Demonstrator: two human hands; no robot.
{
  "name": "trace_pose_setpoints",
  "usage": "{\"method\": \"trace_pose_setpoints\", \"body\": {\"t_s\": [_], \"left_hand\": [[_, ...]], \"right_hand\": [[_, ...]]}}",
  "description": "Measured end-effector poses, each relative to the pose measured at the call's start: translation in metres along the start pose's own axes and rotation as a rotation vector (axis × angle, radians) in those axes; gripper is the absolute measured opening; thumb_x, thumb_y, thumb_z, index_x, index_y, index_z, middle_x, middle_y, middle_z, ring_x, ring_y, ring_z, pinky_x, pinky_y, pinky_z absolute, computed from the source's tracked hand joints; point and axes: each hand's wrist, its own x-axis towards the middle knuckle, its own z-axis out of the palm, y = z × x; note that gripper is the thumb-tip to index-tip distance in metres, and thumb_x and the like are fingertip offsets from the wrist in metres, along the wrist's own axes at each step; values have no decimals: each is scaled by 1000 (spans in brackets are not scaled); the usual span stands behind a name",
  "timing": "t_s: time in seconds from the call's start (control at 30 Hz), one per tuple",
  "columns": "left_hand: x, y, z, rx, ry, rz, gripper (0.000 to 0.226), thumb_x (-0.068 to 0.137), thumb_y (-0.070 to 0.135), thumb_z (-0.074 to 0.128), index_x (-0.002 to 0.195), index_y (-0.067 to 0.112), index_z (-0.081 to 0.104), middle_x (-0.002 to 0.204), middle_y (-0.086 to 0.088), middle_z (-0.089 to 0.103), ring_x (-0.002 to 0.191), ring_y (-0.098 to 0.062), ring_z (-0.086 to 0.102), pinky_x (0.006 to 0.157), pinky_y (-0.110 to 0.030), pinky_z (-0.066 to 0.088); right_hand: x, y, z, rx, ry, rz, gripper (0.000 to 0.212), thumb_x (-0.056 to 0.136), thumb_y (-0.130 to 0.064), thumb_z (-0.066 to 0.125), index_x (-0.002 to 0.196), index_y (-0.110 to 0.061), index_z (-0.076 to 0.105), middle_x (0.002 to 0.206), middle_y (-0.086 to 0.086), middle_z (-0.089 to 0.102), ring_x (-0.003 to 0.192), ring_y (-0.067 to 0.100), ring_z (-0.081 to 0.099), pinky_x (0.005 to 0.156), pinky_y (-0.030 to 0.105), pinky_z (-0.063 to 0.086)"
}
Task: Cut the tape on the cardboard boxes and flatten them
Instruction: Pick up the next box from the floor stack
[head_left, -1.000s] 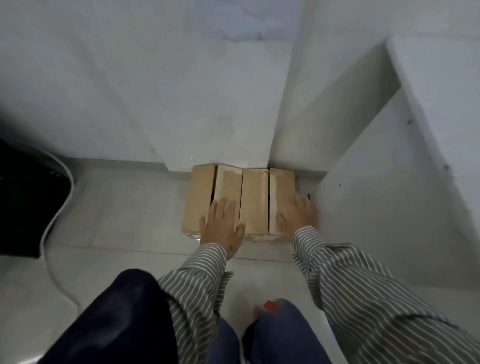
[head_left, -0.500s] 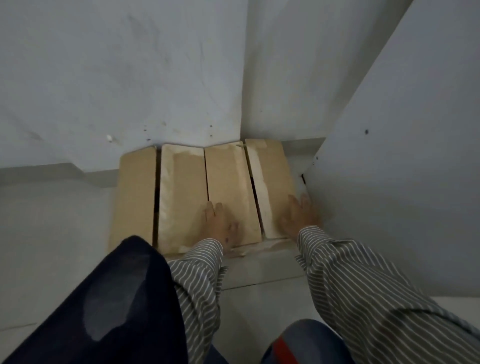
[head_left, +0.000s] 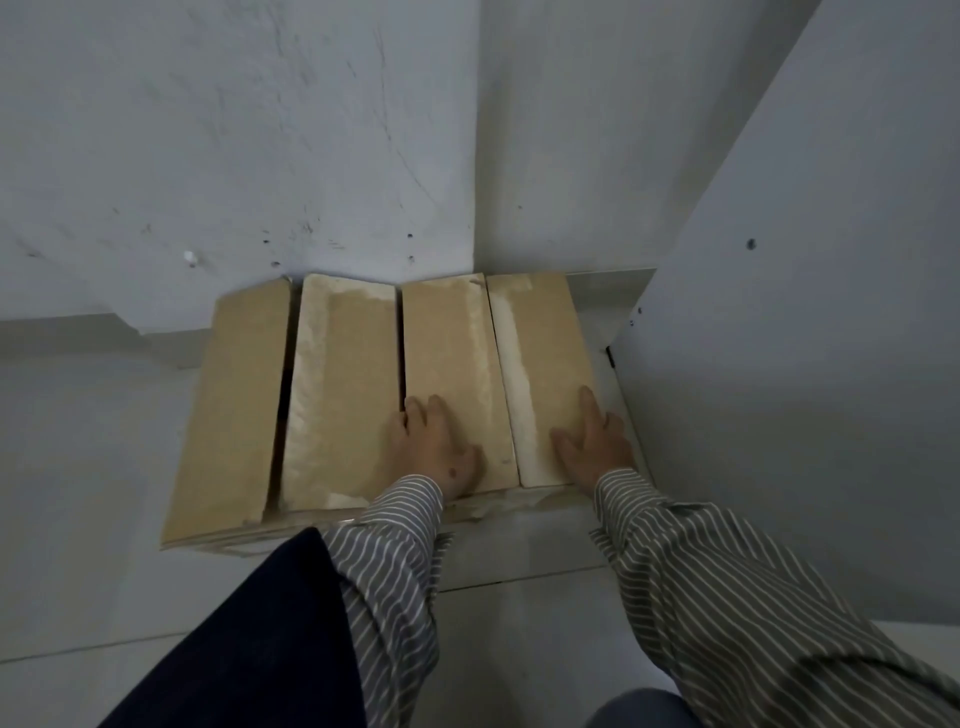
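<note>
A flattened brown cardboard box lies on the floor in the wall corner, its several long flaps side by side with pale strips of torn tape along their edges. My left hand lies flat on the near end of the middle flaps, fingers straight and pointing away from me. My right hand presses flat on the near end of the rightmost flap. Neither hand holds anything. No cutting tool is in view.
Grey walls meet in a corner right behind the cardboard. A white panel stands close on the right of it. My knee in dark trousers is at the lower left, over the pale tiled floor.
The view has moved closer and lower over the cardboard. My left hand slid from the left-middle flaps toward the centre; my right hand stayed on the rightmost flap.
</note>
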Motion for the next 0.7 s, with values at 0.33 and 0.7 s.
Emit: {"method": "trace_pose_setpoints", "body": {"t_s": [0.33,0.7], "left_hand": [[-4,8,17,-79,-9,9,87,92,32,58,150,8,-2,157,-15,-19,144,-39,-6,118,-41,7],[-73,36,-63,-142,74,48,82,89,44,58,152,28,9,159,6,-10,144,-36,3,115,-55,16]], "right_hand": [[-8,6,-1,69,33,29,76,92,-47,48,150,-35,0,156,10,10,139,34,23,111,48,26],[-91,-46,-82,219,102,3,71,93,-31,53,150,-28,11,154,6,24,139,29,27,112,38,23]]}}
